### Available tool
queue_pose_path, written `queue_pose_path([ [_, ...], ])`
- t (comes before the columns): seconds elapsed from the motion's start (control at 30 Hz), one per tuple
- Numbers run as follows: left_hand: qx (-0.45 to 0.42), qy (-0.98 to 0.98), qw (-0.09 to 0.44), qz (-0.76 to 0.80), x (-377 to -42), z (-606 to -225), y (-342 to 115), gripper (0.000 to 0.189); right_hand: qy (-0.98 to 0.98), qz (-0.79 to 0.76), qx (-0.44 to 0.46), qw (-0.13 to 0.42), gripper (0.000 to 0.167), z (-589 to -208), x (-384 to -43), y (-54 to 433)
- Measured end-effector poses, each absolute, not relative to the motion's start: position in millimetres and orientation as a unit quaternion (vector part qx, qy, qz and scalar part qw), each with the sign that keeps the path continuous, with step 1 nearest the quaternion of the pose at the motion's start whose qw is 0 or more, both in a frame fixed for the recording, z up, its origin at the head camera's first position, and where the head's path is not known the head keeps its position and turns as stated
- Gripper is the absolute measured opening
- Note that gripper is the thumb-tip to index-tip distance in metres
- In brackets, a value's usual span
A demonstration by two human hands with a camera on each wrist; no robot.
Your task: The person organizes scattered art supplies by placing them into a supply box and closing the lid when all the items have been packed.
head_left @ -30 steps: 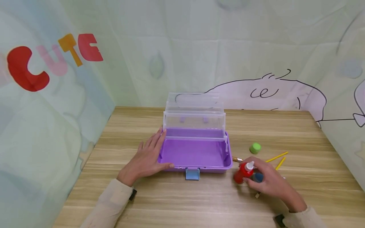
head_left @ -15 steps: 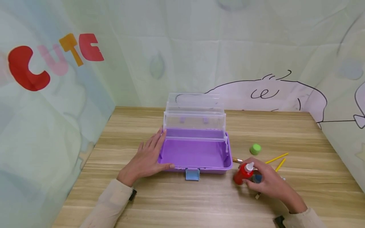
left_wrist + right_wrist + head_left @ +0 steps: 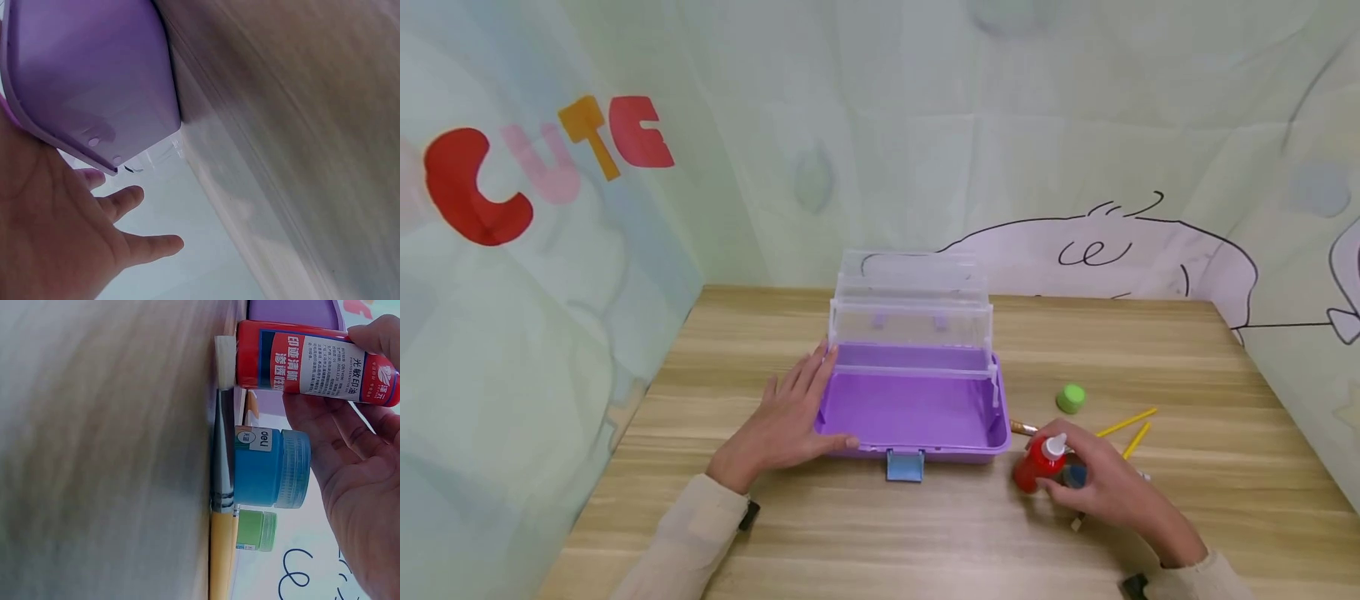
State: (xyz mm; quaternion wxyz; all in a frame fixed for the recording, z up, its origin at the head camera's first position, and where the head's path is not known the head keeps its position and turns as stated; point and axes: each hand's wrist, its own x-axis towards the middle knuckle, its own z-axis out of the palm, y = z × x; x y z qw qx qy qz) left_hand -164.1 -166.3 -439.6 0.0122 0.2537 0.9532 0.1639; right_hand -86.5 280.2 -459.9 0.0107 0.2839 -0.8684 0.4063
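Observation:
An opened purple plastic box (image 3: 917, 408) with a blue front latch (image 3: 906, 467) stands mid-table, its see-through lid and trays raised at the back. My left hand (image 3: 782, 421) rests against its left side, fingers straight along the rim and thumb over the front corner. To the right of the box, my right hand (image 3: 1101, 475) grips a red ink bottle (image 3: 1037, 468) with a white nozzle cap. The bottle (image 3: 312, 361) is upright, its base close to the tabletop and its printed label showing in the right wrist view. A blue paint jar (image 3: 257, 467) is partly hidden behind that hand.
A green-lidded jar (image 3: 1071, 398) stands behind the right hand. Two yellow handles (image 3: 1127, 422) lie to its right, and a paintbrush tip (image 3: 1022, 428) shows by the box. A flat brush (image 3: 224, 450) lies in front of the blue jar. Printed cloth (image 3: 760, 167) hangs around the table.
The head view has tipped up a little, so the scene sits slightly lower. Both hands, the box and the red ink bottle keep their places.

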Motion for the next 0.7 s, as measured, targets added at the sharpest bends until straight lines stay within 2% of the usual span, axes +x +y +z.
queue_pose_path([
  [0.2, 0.252, 0.953, 0.011, 0.169, -162.3, -440.5, -166.4, 0.124, -0.851, 0.423, 0.31, 0.022, 0.05, -461.6, -87.7, 280.2],
  [0.7, 0.25, 0.951, 0.012, 0.179, -160.7, -440.6, -166.8, 0.125, -0.851, 0.425, 0.31, 0.012, 0.053, -461.5, -87.1, 281.6],
])
